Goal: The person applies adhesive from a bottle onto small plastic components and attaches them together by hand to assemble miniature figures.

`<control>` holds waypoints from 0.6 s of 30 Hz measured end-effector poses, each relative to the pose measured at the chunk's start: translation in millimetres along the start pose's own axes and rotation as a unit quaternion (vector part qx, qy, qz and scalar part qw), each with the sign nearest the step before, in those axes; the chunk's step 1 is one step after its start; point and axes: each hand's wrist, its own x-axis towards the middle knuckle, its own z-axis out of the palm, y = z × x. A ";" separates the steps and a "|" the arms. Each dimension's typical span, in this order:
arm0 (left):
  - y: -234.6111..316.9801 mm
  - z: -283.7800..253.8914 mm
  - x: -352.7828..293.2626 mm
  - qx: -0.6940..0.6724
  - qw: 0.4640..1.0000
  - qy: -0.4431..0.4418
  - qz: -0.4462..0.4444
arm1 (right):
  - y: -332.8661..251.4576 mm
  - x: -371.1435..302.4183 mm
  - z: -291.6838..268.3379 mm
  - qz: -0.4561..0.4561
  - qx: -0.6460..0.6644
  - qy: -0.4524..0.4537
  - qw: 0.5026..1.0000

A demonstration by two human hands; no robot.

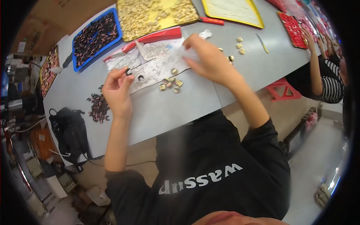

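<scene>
A small dark C-shaped piece (pixel 128 72) is pinched between the thumb and fingertips of my left hand (pixel 119 90). Below it, another dark curved piece (pixel 141 77) lies on a smudged white paper sheet (pixel 161 62). Over the sheet's right end is my right hand (pixel 212 62), slightly blurred, its thumb and forefinger apart and no object visible between them. Several small cream-and-dark pieces (pixel 172 84) lie at the sheet's near edge. Left of my left wrist sits a loose pile of dark and pink curved pieces (pixel 99 108).
A blue tray (pixel 75 60) of dark pieces and a yellow tray (pixel 125 37) of cream pieces stand at the back. Right of them are a red-handled tool (pixel 212 21), a white-lined yellow tray (pixel 258 18) and a small knife (pixel 262 43). A black bag (pixel 67 131) lies left; co-workers sit right.
</scene>
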 end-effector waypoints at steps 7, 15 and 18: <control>-0.7 0.0 -3.7 0.022 1.000 -0.009 0.001 | 5.5 -14.6 -18.3 0.025 -0.041 0.130 0.990; 5.3 0.0 -3.6 0.024 0.999 -0.021 0.011 | 59.7 -54.6 -86.0 0.234 -0.163 0.060 0.957; 3.6 1.5 1.0 0.025 0.999 -0.021 -0.005 | 61.1 -52.9 -82.5 0.221 -0.148 0.055 0.962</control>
